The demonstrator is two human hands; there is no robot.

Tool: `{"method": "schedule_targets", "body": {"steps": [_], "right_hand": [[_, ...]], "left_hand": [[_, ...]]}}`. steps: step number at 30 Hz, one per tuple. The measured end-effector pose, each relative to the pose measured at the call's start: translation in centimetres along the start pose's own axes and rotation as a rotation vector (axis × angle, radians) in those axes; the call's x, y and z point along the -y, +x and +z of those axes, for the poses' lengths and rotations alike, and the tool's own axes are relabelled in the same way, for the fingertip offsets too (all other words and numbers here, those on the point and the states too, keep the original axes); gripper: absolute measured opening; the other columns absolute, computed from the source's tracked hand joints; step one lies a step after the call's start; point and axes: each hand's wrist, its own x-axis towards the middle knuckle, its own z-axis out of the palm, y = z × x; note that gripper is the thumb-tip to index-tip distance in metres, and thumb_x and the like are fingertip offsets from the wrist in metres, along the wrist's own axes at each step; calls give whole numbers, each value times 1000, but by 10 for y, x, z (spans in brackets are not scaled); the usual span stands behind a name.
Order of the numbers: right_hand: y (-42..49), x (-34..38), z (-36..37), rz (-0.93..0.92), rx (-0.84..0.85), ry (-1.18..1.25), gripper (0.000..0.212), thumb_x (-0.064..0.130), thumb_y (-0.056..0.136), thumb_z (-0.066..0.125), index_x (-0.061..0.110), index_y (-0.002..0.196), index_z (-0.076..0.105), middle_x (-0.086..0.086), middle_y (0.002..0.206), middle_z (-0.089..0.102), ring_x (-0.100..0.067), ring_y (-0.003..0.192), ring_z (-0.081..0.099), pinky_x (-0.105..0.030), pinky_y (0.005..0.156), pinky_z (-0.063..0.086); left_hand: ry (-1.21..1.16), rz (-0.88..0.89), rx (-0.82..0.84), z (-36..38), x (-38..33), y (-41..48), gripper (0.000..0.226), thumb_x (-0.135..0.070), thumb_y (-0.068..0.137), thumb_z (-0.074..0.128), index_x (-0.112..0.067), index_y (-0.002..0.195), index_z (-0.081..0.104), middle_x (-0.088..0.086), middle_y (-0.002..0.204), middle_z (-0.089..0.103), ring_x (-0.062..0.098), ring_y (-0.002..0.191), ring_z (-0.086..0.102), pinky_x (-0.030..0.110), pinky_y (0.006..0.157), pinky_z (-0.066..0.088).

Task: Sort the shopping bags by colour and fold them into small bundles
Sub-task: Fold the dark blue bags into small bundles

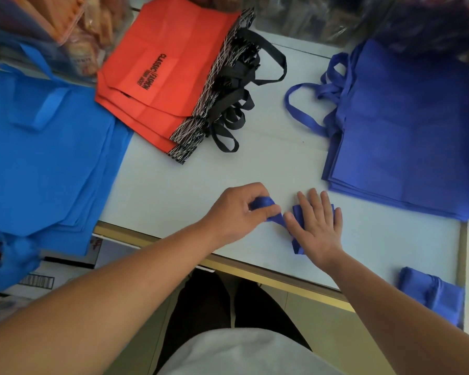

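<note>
left hand (238, 209) has fingers and thumb curled round the strap (274, 220) of a dark blue bag, pinching it just left of the fold. right hand (318, 226) lies flat, fingers straight and slightly spread, pressing down on the folded dark blue bag (297, 246). only the bag's left edge and a bit past the fingertips show from under the palm. the bag sits on the white table (190, 190) near the front edge, between the two hands.

i see three sorted stacks on the table:
- light blue stack (46, 158) at the left, hanging over the front edge.
- red stack (160, 71) at the back centre, black print on top, black handles (236, 109) fanned out to the right.
- dark blue stack (406, 125) at the right, handles pointing left.

one folded dark blue bundle (431, 293) lies at the near right corner of the table, well apart from the hands. cannot tell how many folds the bag under the right hand has.
</note>
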Motion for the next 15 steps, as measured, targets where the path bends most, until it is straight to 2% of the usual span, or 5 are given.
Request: {"method": "schedule_targets", "body": {"steps": [3, 5, 7, 12, 15], "right_hand": [[-3, -1, -1, -15, -14, 46, 117, 100, 64, -11, 37, 162, -1, 13, 168, -21, -3, 146, -37, -44, 121, -22], [-4, 1, -1, -24, -13, 26, 120, 103, 63, -5, 36, 162, -1, 11, 168, -20, -4, 146, -36, -46, 122, -21], [-5, 4, 1, -27, -22, -35, 119, 104, 65, 5, 36, 162, -1, 9, 169, -20, -7, 148, -34, -48, 122, -20], [-7, 10, 8, 6, -94, -131, 104, 95, 78, 22, 35, 161, 5, 5, 170, -15, -12, 151, -31, -51, 122, -18], [-7, 7, 11, -14, -113, -147, 94, 87, 85, 25, 34, 160, 6, 5, 169, -13, -15, 152, -28, -50, 122, -18]], "left_hand": [[-63, -121, -148, 17, 8, 2, 26, -36, 94, 72, -15, 84, 59, 9, 74, 68, 23, 68, 72, 53, 75, 60], [-18, -235, -258, 30, 21, 2, 31, -41, 96, 68, -16, 83, 55, 6, 74, 68, 15, 62, 73, 54, 70, 59], [35, -332, -329, 40, 29, 2, 34, -51, 96, 63, -21, 81, 54, 4, 74, 68, 16, 61, 72, 53, 62, 59], [179, -360, -339, 62, 24, 1, 32, -55, 98, 57, -26, 84, 54, -3, 74, 65, 19, 69, 68, 44, 70, 60], [114, -370, -290, 61, 30, -6, 33, -55, 97, 57, -25, 83, 55, -1, 76, 66, 19, 68, 71, 45, 72, 59]]}}
